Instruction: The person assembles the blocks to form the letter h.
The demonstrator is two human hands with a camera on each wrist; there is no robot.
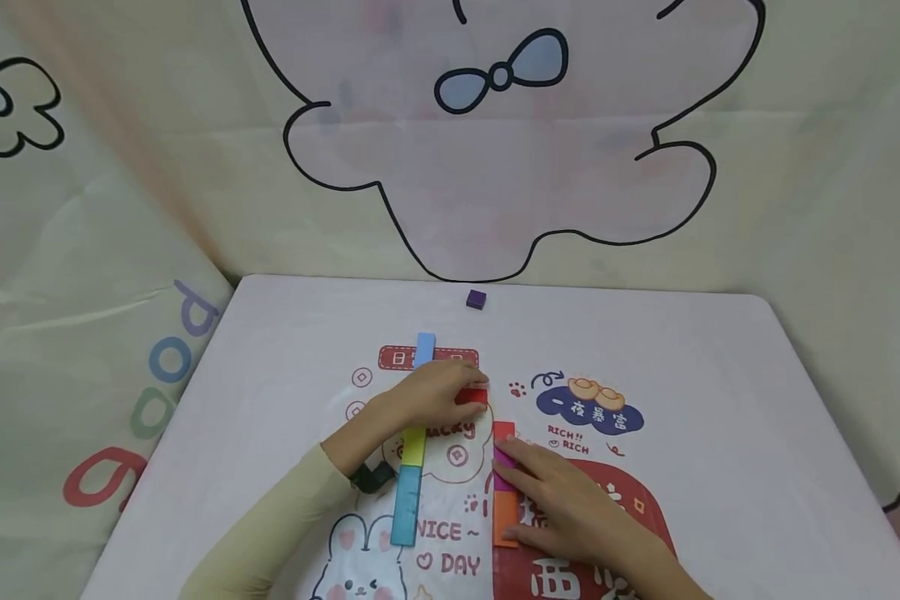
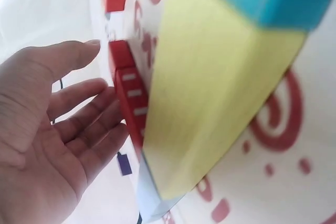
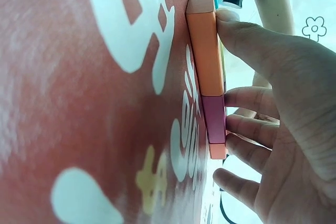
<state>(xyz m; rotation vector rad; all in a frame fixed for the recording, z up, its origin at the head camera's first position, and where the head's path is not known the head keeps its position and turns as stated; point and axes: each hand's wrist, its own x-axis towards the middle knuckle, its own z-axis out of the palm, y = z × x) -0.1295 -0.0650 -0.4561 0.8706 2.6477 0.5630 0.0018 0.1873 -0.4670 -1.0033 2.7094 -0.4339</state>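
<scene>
Beside a red block (image 1: 475, 395), my left hand (image 1: 437, 393) reaches over the left row, its fingers extended. In the left wrist view, the thumb stands apart from the red block (image 2: 122, 54), and the fingertips are partly hidden behind red. The left row has a light blue block (image 1: 424, 348), a yellow block (image 1: 413, 448) and teal blocks (image 1: 406, 505). My right hand (image 1: 570, 496) rests its fingertips along the other row: a red-orange block (image 1: 503, 430), a magenta block (image 1: 503, 477) and an orange block (image 1: 506, 517). Its thumb touches the orange block (image 3: 205, 51).
A small dark purple block (image 1: 476, 299) lies near the back edge of the white table (image 1: 750, 400). Printed pictures and lettering cover the middle, including a rabbit (image 1: 362, 562) and a large red shape (image 1: 637, 508). Cloth hangs behind and beside the table.
</scene>
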